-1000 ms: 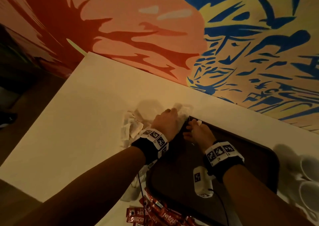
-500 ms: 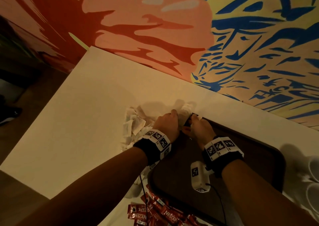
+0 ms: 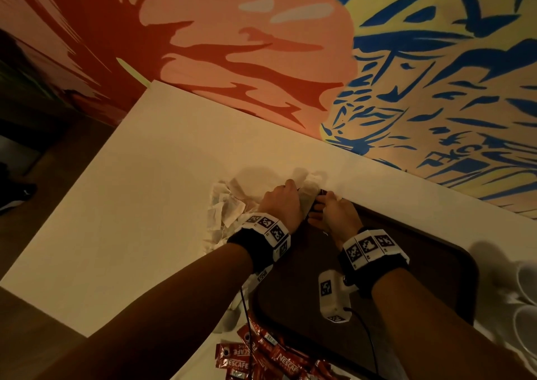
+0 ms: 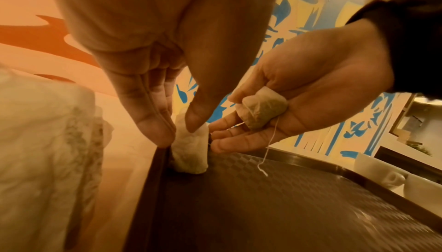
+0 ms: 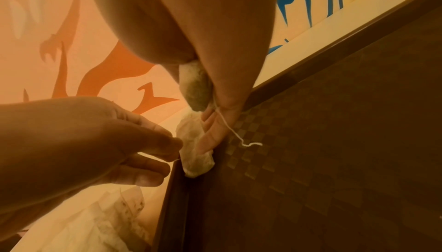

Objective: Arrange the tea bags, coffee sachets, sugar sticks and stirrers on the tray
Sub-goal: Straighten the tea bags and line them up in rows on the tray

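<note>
A dark brown tray (image 3: 421, 263) lies on the pale table. My left hand (image 3: 283, 196) pinches a white tea bag (image 4: 190, 154) that stands upright in the tray's far left corner. My right hand (image 3: 328, 208) is close beside it, fingers stretched out and touching that same tea bag (image 5: 195, 152). Under its thumb the right hand pins a second tea bag (image 4: 261, 110), whose string dangles over the tray (image 4: 263, 208). A heap of loose tea bags (image 3: 225, 211) lies on the table just left of the tray. Red coffee sachets (image 3: 261, 356) lie at the tray's near left corner.
White cups (image 3: 526, 292) stand off the tray's right end. A painted wall runs along the table's far edge, close behind the tray. The pale tabletop (image 3: 130, 205) stretches to the left of the tea bag heap.
Both hands have drawn together at the tray's far left corner. The left hand's tea bag now stands in that corner with the right fingers against it.
</note>
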The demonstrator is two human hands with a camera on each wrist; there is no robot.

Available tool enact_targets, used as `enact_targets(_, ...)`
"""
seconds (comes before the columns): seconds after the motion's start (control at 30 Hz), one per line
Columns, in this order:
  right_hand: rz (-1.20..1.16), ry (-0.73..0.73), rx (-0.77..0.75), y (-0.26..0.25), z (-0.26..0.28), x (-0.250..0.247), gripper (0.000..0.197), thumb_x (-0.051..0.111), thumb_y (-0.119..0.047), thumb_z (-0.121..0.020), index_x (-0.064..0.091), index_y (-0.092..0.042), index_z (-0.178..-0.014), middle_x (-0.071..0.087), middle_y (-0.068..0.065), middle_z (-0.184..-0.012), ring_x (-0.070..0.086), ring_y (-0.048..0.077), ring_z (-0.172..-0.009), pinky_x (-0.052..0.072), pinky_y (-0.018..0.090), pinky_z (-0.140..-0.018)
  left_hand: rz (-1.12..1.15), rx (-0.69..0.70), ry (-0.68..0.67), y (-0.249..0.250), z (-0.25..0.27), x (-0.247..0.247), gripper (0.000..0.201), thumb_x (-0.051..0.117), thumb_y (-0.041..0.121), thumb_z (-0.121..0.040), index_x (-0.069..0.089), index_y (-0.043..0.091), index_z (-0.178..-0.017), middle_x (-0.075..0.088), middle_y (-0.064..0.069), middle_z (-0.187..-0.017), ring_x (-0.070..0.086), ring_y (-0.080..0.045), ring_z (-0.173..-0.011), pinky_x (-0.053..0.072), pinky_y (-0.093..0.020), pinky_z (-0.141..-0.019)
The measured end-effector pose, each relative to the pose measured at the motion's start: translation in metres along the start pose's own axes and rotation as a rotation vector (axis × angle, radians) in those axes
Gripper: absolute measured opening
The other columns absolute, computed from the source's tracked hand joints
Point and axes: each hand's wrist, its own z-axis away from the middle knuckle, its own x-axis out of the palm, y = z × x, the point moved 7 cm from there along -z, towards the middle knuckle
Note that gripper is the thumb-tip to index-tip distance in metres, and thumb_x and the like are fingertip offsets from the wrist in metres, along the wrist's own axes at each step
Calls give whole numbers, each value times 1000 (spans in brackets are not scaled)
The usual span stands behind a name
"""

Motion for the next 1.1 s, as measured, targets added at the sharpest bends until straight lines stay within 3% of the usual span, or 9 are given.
enact_targets(0.1, 15, -26, -8, 1, 2, 5, 52, 25, -35, -112, 58, 0, -132, 67, 19, -119, 65, 29, -103, 56, 40, -88, -7, -19, 3, -1, 0, -2, 26, 46, 22, -102, 46, 8, -124, 61, -10, -119, 60, -28, -108, 43, -37, -87)
enact_targets(0.17, 38, -14, -16, 1, 4, 4, 50, 26, -36, -112, 59, -3, -130, 67, 13, -107, 64, 26, -97, 57, 42, -89, 7, -49, -4, -2, 2, -5, 28, 48, 22, -100, 46, 9, -126, 61, -10, -121, 59, -28, -109, 43, -37, -89)
enact_targets(0.33, 64, 61, 0, -8, 29, -27, 39, 37, -39, -109, 64, -11, -116, 62, 7, -89, 62, 19, -81, 58, 34, -67, 171, -48, 37, -6, 22, -25, 35, 51, 35, -95, 51, 18, -126, 68, 0, -115, 62, -24, -109, 46, -41, -96)
enact_targets(0.43, -61, -120, 12, -15, 64, -36, 30, 53, -38, -104, 67, -12, -112, 64, 8, -88, 64, 20, -76, 55, 32, -62, 357, 19, 101, 2, 48, -41, 27, 62, 31, -92, 61, 23, -119, 68, 10, -108, 64, -13, -99, 52, -34, -94)
enact_targets(0.57, -372, -419, 19, -16, 113, -44, 35, 50, -24, -98, 63, -1, -122, 70, 19, -101, 70, 34, -93, 63, 36, -72, 623, 64, 136, 10, 88, -56, 19, 71, 28, -89, 69, 24, -108, 67, 15, -99, 66, -7, -89, 54, -25, -81)
enact_targets(0.7, -481, -554, -11, -2, 152, -59, 40, 32, -12, -100, 56, 4, -128, 70, 27, -118, 69, 42, -109, 63, 39, -82, 828, 42, 135, 14, 124, -64, 16, 70, 22, -92, 71, 16, -106, 72, 1, -101, 70, -16, -81, 60, -28, -66)
enact_targets(0.8, -402, -600, -79, 9, 177, -72, 39, 31, -7, -104, 56, 2, -132, 68, 23, -125, 67, 38, -116, 61, 38, -89, 864, 49, 128, 27, 151, -67, 16, 68, 22, -94, 71, 14, -107, 72, -3, -99, 70, -22, -83, 58, -24, -63)
enact_targets(0.9, -315, -626, -144, 15, 201, -85, 32, 42, -7, -105, 59, -1, -131, 69, 19, -126, 67, 33, -118, 60, 40, -92, 827, 138, 35, 52, 177, -66, 18, 67, 29, -95, 71, 18, -108, 73, 0, -98, 70, -19, -85, 57, -24, -66)
enact_targets(1.1, -287, -500, -299, 21, 231, -113, 33, 61, -4, -96, 62, 1, -129, 72, 20, -118, 72, 29, -105, 62, 37, -84, 747, 247, -36, 97, 219, -61, 25, 67, 38, -93, 71, 21, -111, 74, 3, -95, 70, -13, -86, 60, -28, -71)
